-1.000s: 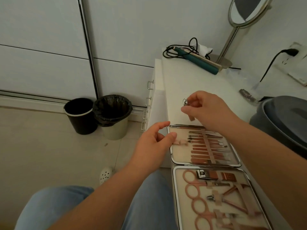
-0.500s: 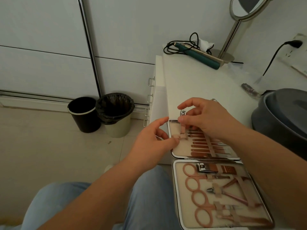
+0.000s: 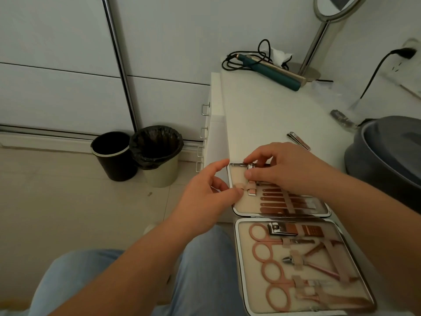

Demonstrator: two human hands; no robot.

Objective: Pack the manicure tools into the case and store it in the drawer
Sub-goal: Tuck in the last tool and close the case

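Manicure case [image 3: 237, 226] lies open on the white dresser top [image 3: 262, 115], lower right of the frame, both halves face up. Far half: row of rose-gold tools under a strap. Near half: scissors [image 3: 271, 265], a large clipper, nippers, all under elastic loops.

Small nail clipper [image 3: 251, 187] sits at the left end of the far half, long axis pointing away from the person, its near end under a loop. Right hand [image 3: 289, 169], at centre right, pinches the clipper's far end between thumb and forefinger; other fingers curled loosely above the tool row. Left hand [image 3: 207, 197], centre frame, has thumb and forefinger tips at the loop just left of the clipper (whether they grip the elastic or only touch it is not clear; contact point blurred). Remaining left fingers relaxed.

A second clipper [image 3: 298, 140] lies loose on the dresser top beyond the right hand, apart from the case.

Upper right: teal hair iron [image 3: 271, 70] with coiled black cord, stand mirror [image 3: 328, 23]. Right edge: grey round container [image 3: 387, 151]. Left of the dresser, on the floor: black bin [image 3: 114, 156] touching a lined bin [image 3: 157, 156].
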